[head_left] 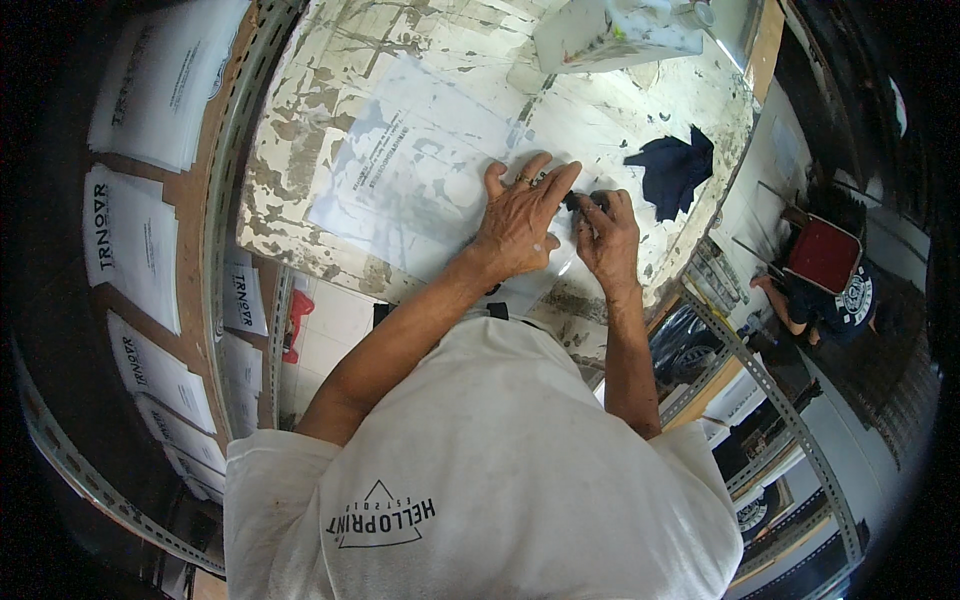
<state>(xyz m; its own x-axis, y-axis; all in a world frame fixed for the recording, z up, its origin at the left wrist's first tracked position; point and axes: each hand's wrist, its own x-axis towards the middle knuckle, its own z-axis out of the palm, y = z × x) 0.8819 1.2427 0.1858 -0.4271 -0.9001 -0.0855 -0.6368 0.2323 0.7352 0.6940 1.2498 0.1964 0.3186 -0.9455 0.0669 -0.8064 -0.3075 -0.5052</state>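
Apparently handling is under way, what remains unclear, as we see dark-lettered stacks (135, 240), a translucent sheet (418, 160) with small dark print flat on the table (285, 125), the left hand (518, 222) spread by the sheet's right edge, gripping nothing visible, and a small dark thing (571, 201) seemingly pinched by the right hand (608, 238).
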